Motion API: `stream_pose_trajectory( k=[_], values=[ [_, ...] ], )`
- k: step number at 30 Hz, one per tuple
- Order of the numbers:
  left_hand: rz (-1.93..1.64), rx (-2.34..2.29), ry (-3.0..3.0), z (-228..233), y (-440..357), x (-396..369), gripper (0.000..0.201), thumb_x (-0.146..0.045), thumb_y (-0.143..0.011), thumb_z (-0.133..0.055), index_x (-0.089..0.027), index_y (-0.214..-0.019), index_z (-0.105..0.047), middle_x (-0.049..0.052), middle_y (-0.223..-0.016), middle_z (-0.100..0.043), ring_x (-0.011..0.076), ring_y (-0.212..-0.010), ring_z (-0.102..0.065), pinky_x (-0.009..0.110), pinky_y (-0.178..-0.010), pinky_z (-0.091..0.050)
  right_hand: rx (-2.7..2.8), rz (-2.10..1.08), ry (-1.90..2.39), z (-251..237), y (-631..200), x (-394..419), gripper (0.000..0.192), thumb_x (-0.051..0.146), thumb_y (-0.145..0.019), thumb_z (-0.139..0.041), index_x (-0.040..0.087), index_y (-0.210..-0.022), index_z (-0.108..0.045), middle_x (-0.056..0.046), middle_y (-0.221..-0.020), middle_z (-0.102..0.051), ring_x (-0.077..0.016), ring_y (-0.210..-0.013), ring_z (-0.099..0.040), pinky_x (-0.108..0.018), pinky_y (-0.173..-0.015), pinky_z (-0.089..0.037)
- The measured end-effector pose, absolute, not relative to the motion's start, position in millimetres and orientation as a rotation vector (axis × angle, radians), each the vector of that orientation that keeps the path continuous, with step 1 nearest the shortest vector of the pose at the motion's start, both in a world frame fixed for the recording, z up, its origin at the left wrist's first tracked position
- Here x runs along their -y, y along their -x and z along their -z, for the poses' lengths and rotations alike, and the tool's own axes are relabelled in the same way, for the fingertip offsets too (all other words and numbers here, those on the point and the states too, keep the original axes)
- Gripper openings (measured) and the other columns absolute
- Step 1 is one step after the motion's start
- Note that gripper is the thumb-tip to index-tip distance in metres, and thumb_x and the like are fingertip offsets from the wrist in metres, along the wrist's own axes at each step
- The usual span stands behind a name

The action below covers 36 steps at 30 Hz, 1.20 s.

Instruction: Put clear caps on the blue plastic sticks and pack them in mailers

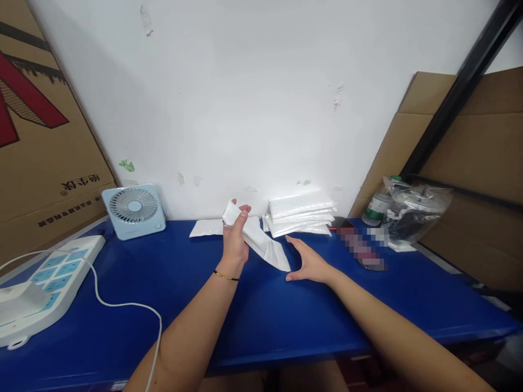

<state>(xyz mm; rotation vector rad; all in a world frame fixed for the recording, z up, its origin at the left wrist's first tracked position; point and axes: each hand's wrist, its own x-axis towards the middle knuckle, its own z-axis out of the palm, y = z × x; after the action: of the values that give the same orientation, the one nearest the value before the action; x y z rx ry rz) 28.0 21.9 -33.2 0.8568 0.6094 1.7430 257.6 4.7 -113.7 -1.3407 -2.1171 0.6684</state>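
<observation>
White plastic pouch is gripped at its far end by the left hand; the right hand is held open just right of it on the blue table.

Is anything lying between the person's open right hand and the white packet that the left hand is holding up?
Nothing visible does. The right hand lies open on the blue table, right beside the lower end of the white packet held by the left hand.

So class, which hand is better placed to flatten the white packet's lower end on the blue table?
Probably the right hand: open, beside the white packet's low end. The left hand grips its top.
</observation>
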Motion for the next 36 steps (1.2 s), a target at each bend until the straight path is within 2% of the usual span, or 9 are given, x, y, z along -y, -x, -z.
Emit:
stream_pose_trajectory(
  k=[5, 14, 17, 21, 24, 28, 36],
  values=[
    [-1.765, -0.616, -0.845, 11, -23, -20, 0.057, -0.036, -0.071, -0.070, -0.025, -0.122, -0.049, 0.006, -0.118, -0.058, 0.0220, -0.114, -0.053, 0.037, -0.100, -0.038, 2.171, -0.643, 1.360, 118, -260, -8, 0.117, 0.054, -0.049, -0.079, 0.025, -0.146, -0.019, -0.014, -0.146, -0.028, -0.0367, -0.134, -0.024, -0.055, -0.107, -0.022],
    [-1.812, -0.618, -0.899, -29, -14, -14, 0.057, -0.036, -0.064, -0.073, -0.020, -0.114, -0.052, 0.005, -0.100, -0.061, 0.0221, -0.103, -0.058, 0.033, -0.089, -0.044, 2.323, -0.507, 1.250, 104, -221, -11, 0.104, 0.061, -0.054, -0.074, 0.025, -0.141, -0.031, -0.012, -0.142, -0.034, -0.0347, -0.130, -0.031, -0.049, -0.106, -0.026],
    [-1.828, -0.650, -0.937, -43, -5, -11, 0.056, -0.036, -0.061, -0.073, -0.019, -0.111, -0.053, 0.005, -0.097, -0.060, 0.0218, -0.099, -0.059, 0.033, -0.085, -0.045, 2.370, -0.461, 1.255, 101, -209, -14, 0.094, 0.064, -0.060, -0.068, 0.025, -0.138, -0.035, -0.012, -0.140, -0.036, -0.0335, -0.128, -0.035, -0.048, -0.104, -0.030],
    [-1.848, -0.683, -1.029, -59, 10, -7, 0.054, -0.039, -0.059, -0.073, -0.019, -0.106, -0.056, 0.004, -0.094, -0.060, 0.0211, -0.093, -0.060, 0.032, -0.082, -0.047, 2.399, -0.416, 1.220, 102, -203, -17, 0.069, 0.062, -0.070, -0.062, 0.025, -0.126, -0.047, -0.009, -0.130, -0.047, -0.0288, -0.118, -0.046, -0.043, -0.099, -0.037],
    [-1.887, -0.715, -1.083, -71, 21, -2, 0.052, -0.042, -0.059, -0.072, -0.019, -0.103, -0.057, 0.005, -0.093, -0.060, 0.0220, -0.093, -0.060, 0.033, -0.080, -0.049, 2.416, -0.377, 1.216, 106, -204, -19, 0.059, 0.059, -0.075, -0.058, 0.025, -0.123, -0.050, -0.009, -0.131, -0.046, -0.0283, -0.121, -0.043, -0.043, -0.100, -0.035],
    [-1.908, -0.726, -1.132, -84, 33, 6, 0.049, -0.045, -0.062, -0.070, -0.020, -0.103, -0.058, 0.005, -0.095, -0.060, 0.0243, -0.097, -0.059, 0.035, -0.079, -0.050, 2.462, -0.357, 1.205, 111, -207, -21, 0.060, 0.053, -0.077, -0.059, 0.024, -0.128, -0.047, -0.010, -0.137, -0.041, -0.0283, -0.130, -0.033, -0.043, -0.105, -0.030],
    [-1.898, -0.707, -1.284, -87, 41, 11, 0.046, -0.047, -0.065, -0.068, -0.026, -0.105, -0.057, 0.004, -0.104, -0.058, 0.0257, -0.105, -0.055, 0.038, -0.083, -0.049, 2.473, -0.506, 1.254, 102, -207, -24, 0.071, 0.048, -0.068, -0.066, 0.024, -0.132, -0.045, -0.011, -0.141, -0.037, -0.0305, -0.132, -0.029, -0.044, -0.107, -0.027]
  ],
)
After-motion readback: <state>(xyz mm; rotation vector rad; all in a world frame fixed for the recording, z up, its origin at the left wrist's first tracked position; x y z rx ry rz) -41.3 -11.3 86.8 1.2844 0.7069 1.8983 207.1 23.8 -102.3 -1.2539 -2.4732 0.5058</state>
